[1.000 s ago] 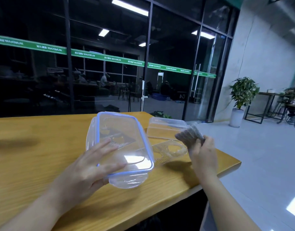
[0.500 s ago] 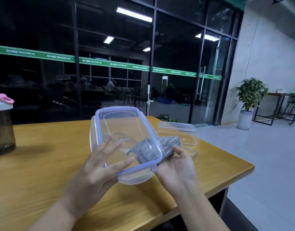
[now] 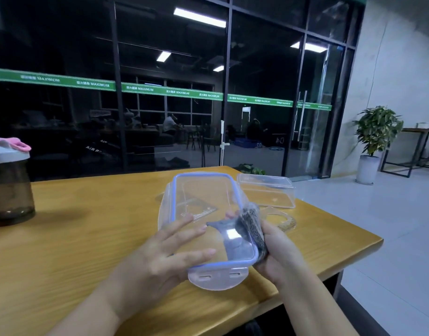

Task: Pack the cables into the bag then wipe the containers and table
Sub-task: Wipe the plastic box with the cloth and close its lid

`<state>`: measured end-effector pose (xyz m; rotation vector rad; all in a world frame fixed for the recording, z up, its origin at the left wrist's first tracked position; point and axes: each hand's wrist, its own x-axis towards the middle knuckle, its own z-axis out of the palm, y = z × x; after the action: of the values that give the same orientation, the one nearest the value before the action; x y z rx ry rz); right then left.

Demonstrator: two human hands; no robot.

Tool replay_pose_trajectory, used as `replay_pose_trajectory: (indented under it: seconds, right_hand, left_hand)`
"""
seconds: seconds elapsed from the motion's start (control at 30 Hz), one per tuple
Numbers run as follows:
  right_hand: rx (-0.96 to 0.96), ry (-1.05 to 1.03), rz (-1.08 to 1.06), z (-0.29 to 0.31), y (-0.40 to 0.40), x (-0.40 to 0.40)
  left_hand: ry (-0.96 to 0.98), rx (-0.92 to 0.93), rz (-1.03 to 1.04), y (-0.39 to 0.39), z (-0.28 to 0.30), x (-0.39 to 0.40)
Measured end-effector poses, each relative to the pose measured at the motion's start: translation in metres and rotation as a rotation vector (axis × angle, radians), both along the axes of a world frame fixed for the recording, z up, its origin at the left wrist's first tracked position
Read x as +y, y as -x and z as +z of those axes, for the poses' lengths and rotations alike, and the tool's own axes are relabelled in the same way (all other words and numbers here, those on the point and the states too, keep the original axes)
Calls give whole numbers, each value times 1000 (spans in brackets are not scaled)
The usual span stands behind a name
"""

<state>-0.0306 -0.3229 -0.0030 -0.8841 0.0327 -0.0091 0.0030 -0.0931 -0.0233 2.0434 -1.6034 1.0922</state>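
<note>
Head view. The left hand [image 3: 160, 258] holds a clear lid [image 3: 208, 226] with a blue seal rim, tilted up off the wooden table [image 3: 87, 238]; its fingers lie nearly straight and spread across the lid's upper face, and the thumb is hidden beneath. The right hand [image 3: 279, 248] grips a grey cloth [image 3: 252, 226], fingers curled round it, and presses it over the lid's edge at 3 o'clock, with part of the cloth showing through the plastic on the far side.

From the lid, a clear container [image 3: 266, 192] stands on the table at 1 o'clock, near but apart. A flat clear plastic piece with round cut-outs [image 3: 281, 219] lies at 3 o'clock, just beyond the right hand. A dark bottle with a pink-tabbed cap [image 3: 9, 185] stands at 9 o'clock, well apart.

Task status, as judged: no cables and no bag are in view, so the packing step is probably complete, though this cannot be confirmed. Wiping of the containers is in progress at the lid. The clear container and the table surface apparently remain to be wiped.
</note>
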Motion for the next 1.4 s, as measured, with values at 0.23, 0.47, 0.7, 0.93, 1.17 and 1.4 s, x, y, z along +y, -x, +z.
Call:
replay_pose_trajectory:
  seconds: [0.23,0.47,0.7,0.93,1.17,1.4]
  right_hand:
    - [56,246,-160,-16,-12,-10]
    - [101,139,-156,16,-13,-28]
    - [136,371,-138,46,-14,-24]
    - [58,511,-398,34,-28,-23]
    - [-24,399,-325,24,-20,-24]
    - [-101,475,-335,8,-10,-15]
  left_hand:
    - [-19,-135,12,4,-1,-9]
    - [-74,-180,-82,12,1,-11]
    - [-127,-184,-39,13,1,-11]
    - [-172,-239,68,12,-3,-11]
    - [-111,-266,102,17,2,-10]
    - [-78,-234,182,13,1,-10]
